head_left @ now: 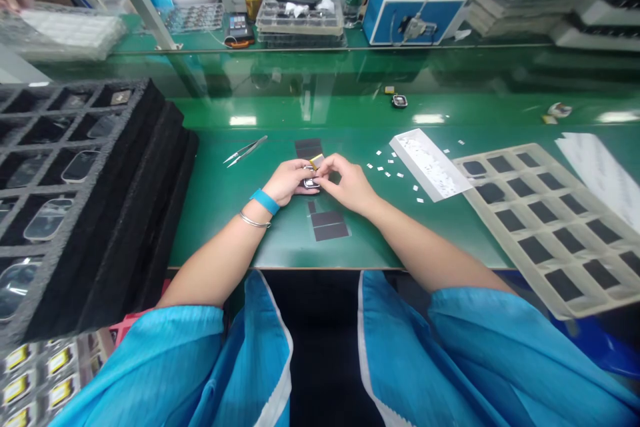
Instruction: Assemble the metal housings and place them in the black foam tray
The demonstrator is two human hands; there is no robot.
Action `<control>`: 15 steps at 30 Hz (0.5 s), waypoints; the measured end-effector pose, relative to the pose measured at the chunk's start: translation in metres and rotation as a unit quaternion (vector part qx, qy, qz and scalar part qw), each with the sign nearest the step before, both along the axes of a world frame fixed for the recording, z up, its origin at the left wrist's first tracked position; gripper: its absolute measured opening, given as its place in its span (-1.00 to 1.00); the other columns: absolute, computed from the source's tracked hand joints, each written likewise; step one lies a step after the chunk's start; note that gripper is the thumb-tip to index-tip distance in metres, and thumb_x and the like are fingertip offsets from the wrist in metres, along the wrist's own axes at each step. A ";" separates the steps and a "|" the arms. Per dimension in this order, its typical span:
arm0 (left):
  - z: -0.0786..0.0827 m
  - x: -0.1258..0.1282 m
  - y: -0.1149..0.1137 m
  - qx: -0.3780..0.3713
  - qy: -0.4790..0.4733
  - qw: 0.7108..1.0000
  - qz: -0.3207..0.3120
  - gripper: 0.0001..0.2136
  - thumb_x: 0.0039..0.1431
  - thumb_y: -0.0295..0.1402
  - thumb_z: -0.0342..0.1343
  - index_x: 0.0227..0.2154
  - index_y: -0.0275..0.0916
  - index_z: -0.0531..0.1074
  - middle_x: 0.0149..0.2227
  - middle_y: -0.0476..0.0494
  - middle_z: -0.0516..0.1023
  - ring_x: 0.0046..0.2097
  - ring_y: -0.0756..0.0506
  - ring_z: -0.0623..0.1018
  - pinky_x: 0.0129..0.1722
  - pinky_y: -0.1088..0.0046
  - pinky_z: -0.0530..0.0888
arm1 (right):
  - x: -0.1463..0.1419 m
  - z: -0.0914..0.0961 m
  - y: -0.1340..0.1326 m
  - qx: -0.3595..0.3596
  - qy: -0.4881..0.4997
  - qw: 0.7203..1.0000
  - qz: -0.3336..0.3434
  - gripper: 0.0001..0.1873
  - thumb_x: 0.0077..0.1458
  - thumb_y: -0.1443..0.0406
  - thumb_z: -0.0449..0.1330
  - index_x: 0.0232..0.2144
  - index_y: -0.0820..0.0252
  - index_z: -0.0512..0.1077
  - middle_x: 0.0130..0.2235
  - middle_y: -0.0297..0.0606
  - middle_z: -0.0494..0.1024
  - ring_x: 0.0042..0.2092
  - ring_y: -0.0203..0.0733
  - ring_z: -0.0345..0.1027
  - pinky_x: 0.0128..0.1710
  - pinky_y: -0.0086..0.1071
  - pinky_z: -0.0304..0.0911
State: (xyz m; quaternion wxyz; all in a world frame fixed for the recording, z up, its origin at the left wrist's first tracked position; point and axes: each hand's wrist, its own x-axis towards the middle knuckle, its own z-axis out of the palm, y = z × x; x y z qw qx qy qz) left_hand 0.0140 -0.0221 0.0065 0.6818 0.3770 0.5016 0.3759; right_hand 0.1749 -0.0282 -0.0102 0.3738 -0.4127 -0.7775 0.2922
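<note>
Far left, stacked black foam trays (115, 213). Then metal tweezers (246, 151) on green bench (220, 213). Left hand (289, 181) gripping small silver-rimmed device (311, 183) mid-bench, yellow-ended part (317, 160) at its far side. Right hand (345, 181): fingertips gathered at device; cannot tell whether clamped. Farther right, white box (416, 169) of small white pieces (434, 170), then shallow compartmented tray (600, 299).

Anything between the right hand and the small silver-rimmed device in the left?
Nothing visible: the right hand is close up at the small silver-rimmed device. The small yellow-and-silver piece shows just beyond it, not across that path.
</note>
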 end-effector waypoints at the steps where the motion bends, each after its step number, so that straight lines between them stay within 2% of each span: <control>1: 0.000 0.000 0.000 -0.002 -0.004 1.000 0.003 -0.92 0.03 -0.61 0.13 -0.46 -0.35 0.41 -0.53 -0.04 0.47 -0.51 0.05 0.49 -0.43 0.48 0.57 | -0.001 0.000 -0.001 0.024 -0.023 0.999 -0.001 -0.90 0.07 0.34 0.20 -0.37 0.12 0.31 -0.36 -0.34 0.50 -0.30 -0.20 0.39 -0.13 -0.25 0.29; 3: 0.000 0.000 -0.001 -0.004 -0.014 1.000 0.010 -0.92 0.04 -0.62 0.11 -0.47 -0.34 0.40 -0.54 -0.03 0.46 -0.53 0.06 0.47 -0.46 0.50 0.56 | -0.002 -0.001 -0.002 0.078 -0.061 0.995 -0.006 -0.92 0.08 0.37 0.19 -0.39 0.12 0.34 -0.36 -0.29 0.50 -0.24 -0.13 0.38 -0.06 -0.17 0.26; 6: 0.001 0.000 -0.002 0.003 -0.025 1.000 0.015 -0.93 0.05 -0.60 0.10 -0.45 -0.34 0.40 -0.48 -0.07 0.52 -0.51 0.05 0.51 -0.48 0.52 0.55 | -0.001 -0.002 -0.001 0.126 -0.050 0.989 -0.059 -0.89 0.04 0.33 0.26 -0.33 0.13 0.40 -0.21 -0.16 0.52 -0.06 -0.01 0.35 0.02 -0.09 0.24; 7: 0.001 0.000 -0.003 0.005 -0.023 1.000 0.014 -0.93 0.04 -0.60 0.10 -0.44 -0.34 0.40 -0.47 -0.07 0.53 -0.50 0.03 0.53 -0.48 0.52 0.55 | -0.001 -0.003 0.001 0.114 -0.024 0.990 -0.082 -0.81 0.01 0.31 0.30 -0.28 0.14 0.41 -0.14 -0.13 0.51 -0.03 0.00 0.34 0.01 -0.09 0.26; 9: 0.001 0.001 -0.004 0.004 -0.016 1.000 0.009 -0.93 0.03 -0.59 0.12 -0.42 -0.33 0.41 -0.47 -0.07 0.54 -0.47 -0.01 0.57 -0.48 0.50 0.55 | 0.000 -0.006 0.005 0.038 0.049 0.993 -0.102 -0.67 -0.02 0.23 0.33 -0.19 0.17 0.41 -0.10 -0.12 0.51 -0.06 -0.04 0.39 -0.04 -0.14 0.34; 12: 0.001 0.000 -0.004 -0.001 -0.024 1.000 -0.009 -0.90 0.01 -0.56 0.15 -0.37 -0.32 0.43 -0.42 -0.12 0.58 -0.45 -0.06 0.60 -0.46 0.47 0.55 | 0.001 -0.010 0.011 -0.094 0.147 0.982 -0.074 -0.73 0.06 0.13 0.25 -0.24 0.17 0.43 -0.20 -0.20 0.57 -0.19 -0.15 0.46 -0.14 -0.23 0.40; 13: 0.001 0.000 -0.004 -0.002 -0.033 0.999 -0.016 -0.88 0.01 -0.56 0.15 -0.34 -0.32 0.44 -0.39 -0.15 0.59 -0.43 -0.07 0.61 -0.45 0.47 0.56 | 0.002 -0.011 0.012 -0.106 0.161 0.979 -0.070 -0.75 0.08 0.12 0.23 -0.28 0.17 0.44 -0.23 -0.23 0.58 -0.21 -0.16 0.47 -0.15 -0.24 0.40; 15: 0.001 -0.001 -0.003 -0.009 -0.062 0.998 -0.031 -0.82 -0.01 -0.57 0.14 -0.29 -0.33 0.47 -0.35 -0.19 0.61 -0.39 -0.08 0.63 -0.40 0.44 0.57 | 0.002 -0.009 0.011 -0.080 0.156 0.981 -0.086 -0.77 0.09 0.11 0.22 -0.34 0.16 0.44 -0.26 -0.25 0.59 -0.22 -0.17 0.47 -0.13 -0.25 0.39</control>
